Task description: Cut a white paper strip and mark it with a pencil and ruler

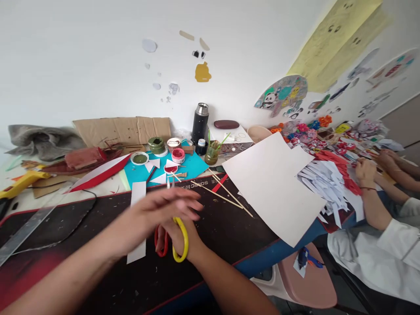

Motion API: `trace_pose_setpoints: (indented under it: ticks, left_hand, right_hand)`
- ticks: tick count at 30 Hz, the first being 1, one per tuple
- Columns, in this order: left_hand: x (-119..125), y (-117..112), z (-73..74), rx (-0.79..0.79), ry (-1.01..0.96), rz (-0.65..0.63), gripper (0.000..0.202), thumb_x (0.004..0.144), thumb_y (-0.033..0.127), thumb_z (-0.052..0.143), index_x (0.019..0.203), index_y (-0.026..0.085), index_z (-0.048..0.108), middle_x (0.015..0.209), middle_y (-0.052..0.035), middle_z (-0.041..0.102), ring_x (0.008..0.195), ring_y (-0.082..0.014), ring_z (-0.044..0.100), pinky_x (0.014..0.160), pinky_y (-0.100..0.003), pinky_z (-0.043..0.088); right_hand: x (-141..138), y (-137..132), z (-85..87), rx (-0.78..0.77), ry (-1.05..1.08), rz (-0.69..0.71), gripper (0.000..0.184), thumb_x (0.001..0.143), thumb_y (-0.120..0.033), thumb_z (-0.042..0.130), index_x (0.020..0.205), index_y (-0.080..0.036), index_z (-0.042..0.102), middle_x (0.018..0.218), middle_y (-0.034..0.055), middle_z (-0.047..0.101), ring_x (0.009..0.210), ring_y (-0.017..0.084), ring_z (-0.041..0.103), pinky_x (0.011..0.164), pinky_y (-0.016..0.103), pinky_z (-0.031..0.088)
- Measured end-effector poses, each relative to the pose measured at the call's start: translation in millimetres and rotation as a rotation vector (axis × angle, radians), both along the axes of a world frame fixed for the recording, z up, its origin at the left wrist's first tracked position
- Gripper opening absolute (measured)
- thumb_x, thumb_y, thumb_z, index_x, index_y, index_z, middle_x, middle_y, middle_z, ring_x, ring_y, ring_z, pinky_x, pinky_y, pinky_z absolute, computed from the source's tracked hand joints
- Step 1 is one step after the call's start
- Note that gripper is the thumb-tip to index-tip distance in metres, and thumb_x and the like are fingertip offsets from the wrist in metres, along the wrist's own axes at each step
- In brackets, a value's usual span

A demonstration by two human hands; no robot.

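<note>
My right hand (177, 238) grips scissors (181, 245) with one yellow and one red handle loop; the blades point away from me and are mostly hidden. My left hand (157, 214) lies over the right hand with its fingers spread, blurred by motion, holding nothing that I can see. Both hover over a dark desk mat (82, 271). A long white paper strip (137, 197) lies on the mat under the left hand. Just beyond the hands is a teal sheet (193, 166) with small white paper triangles and paint pots on it.
A large white sheet (272, 183) lies to the right, thin wooden sticks (226, 194) beside it. A black flask (200, 122), cardboard (121, 129), a clear ruler (26, 227) and a yellow tool (19, 183) lie around. Another person's hands (367, 170) work over paper scraps at far right. A pink stool (302, 275) stands below.
</note>
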State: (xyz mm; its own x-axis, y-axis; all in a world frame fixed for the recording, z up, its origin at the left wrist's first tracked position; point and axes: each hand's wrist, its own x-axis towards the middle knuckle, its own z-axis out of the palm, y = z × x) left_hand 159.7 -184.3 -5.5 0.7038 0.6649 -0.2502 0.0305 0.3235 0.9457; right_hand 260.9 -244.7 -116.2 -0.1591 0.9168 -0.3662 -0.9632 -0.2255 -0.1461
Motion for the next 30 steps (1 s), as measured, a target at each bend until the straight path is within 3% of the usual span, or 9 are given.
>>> trace_pose_setpoints:
  ticks: [2, 3, 5, 9, 11, 14, 16, 26, 30]
  left_hand:
    - [-41, 20, -3.8, 0.168, 0.011, 0.324, 0.054, 0.08, 0.066, 0.09, 0.112, 0.024, 0.084, 0.104, -0.011, 0.083, 0.088, -0.026, 0.077, 0.079, -0.035, 0.066]
    - [-59, 28, -8.8, 0.261, 0.066, 0.419, 0.052, 0.078, 0.068, 0.09, 0.107, 0.024, 0.084, 0.101, -0.0094, 0.083, 0.086, -0.0246, 0.075, 0.08, -0.034, 0.065]
    - [-88, 38, -24.0, 0.408, 0.28, 0.412, 0.052, 0.081, 0.073, 0.084, 0.105, 0.027, 0.083, 0.104, -0.0084, 0.083, 0.091, -0.0253, 0.075, 0.082, -0.031, 0.064]
    - [-118, 42, -64.5, 0.884, 0.598, 0.166, 0.046, 0.097, 0.065, 0.066, 0.124, 0.031, 0.08, 0.132, -0.0094, 0.08, 0.122, -0.0334, 0.075, 0.109, -0.047, 0.061]
    - [-122, 42, -84.1, 1.012, 0.618, 0.071, 0.04, 0.101, 0.045, 0.059, 0.134, 0.033, 0.078, 0.153, -0.0083, 0.072, 0.147, -0.0368, 0.062, 0.127, -0.059, 0.048]
    - [-123, 44, -107.0, 1.293, 0.707, -0.166, 0.07, 0.095, 0.009, 0.042, 0.154, 0.037, 0.067, 0.177, -0.0024, 0.049, 0.169, -0.0335, 0.037, 0.134, -0.061, 0.04]
    - [-122, 46, -116.3, 1.4, 0.757, -0.254, 0.083, 0.088, -0.001, 0.04, 0.158, 0.038, 0.063, 0.18, -0.0016, 0.042, 0.172, -0.0314, 0.029, 0.136, -0.06, 0.037]
    - [-123, 50, -114.4, 1.589, 0.82, -0.242, 0.058, 0.099, 0.005, 0.041, 0.144, 0.025, 0.072, 0.175, -0.0092, 0.051, 0.169, -0.0309, 0.037, 0.137, -0.055, 0.037]
    - [-121, 49, -107.0, 1.667, 0.782, -0.164, 0.042, 0.107, 0.015, 0.045, 0.135, 0.023, 0.074, 0.157, -0.0102, 0.069, 0.161, -0.0306, 0.05, 0.138, -0.055, 0.033]
  right_hand:
    - [4, -2, 3.4, 0.047, -0.124, 0.035, 0.022, 0.099, -0.028, 0.073, 0.09, -0.008, 0.077, 0.048, -0.009, 0.063, 0.031, 0.011, 0.055, 0.033, 0.017, 0.04]
    - [7, -2, 5.3, 0.099, -0.433, 0.02, 0.023, 0.095, -0.033, 0.081, 0.095, -0.011, 0.076, 0.051, -0.0078, 0.065, 0.034, 0.013, 0.06, 0.035, 0.018, 0.044]
    - [10, -1, 8.6, 0.134, -0.762, -0.023, 0.037, 0.088, -0.047, 0.088, 0.098, -0.016, 0.073, 0.054, -0.007, 0.065, 0.038, 0.015, 0.064, 0.039, 0.02, 0.05]
    - [13, 1, 11.5, 0.1, -0.913, -0.046, 0.046, 0.091, -0.061, 0.083, 0.099, -0.018, 0.07, 0.058, -0.0076, 0.061, 0.039, 0.014, 0.063, 0.041, 0.022, 0.05]
    - [11, 2, 11.8, 0.105, -0.946, -0.034, 0.046, 0.092, -0.062, 0.081, 0.1, -0.018, 0.069, 0.058, -0.0077, 0.061, 0.038, 0.014, 0.062, 0.041, 0.023, 0.05]
    - [9, 2, 11.9, 0.129, -0.998, 0.0, 0.045, 0.094, -0.062, 0.079, 0.1, -0.019, 0.069, 0.058, -0.0079, 0.06, 0.039, 0.014, 0.062, 0.043, 0.023, 0.051]
    - [8, 2, 12.2, 0.138, -1.023, 0.02, 0.045, 0.095, -0.062, 0.078, 0.1, -0.019, 0.069, 0.058, -0.0078, 0.06, 0.039, 0.014, 0.062, 0.044, 0.023, 0.052]
    - [13, 11, 16.1, 0.163, -1.102, 0.172, 0.055, 0.094, -0.073, 0.074, 0.105, -0.019, 0.069, 0.058, -0.0068, 0.06, 0.044, 0.016, 0.065, 0.045, 0.025, 0.052]
    - [18, 20, 17.7, 0.228, -1.217, 0.252, 0.058, 0.096, -0.075, 0.072, 0.108, -0.018, 0.07, 0.06, -0.0041, 0.064, 0.048, 0.016, 0.061, 0.049, 0.026, 0.048]
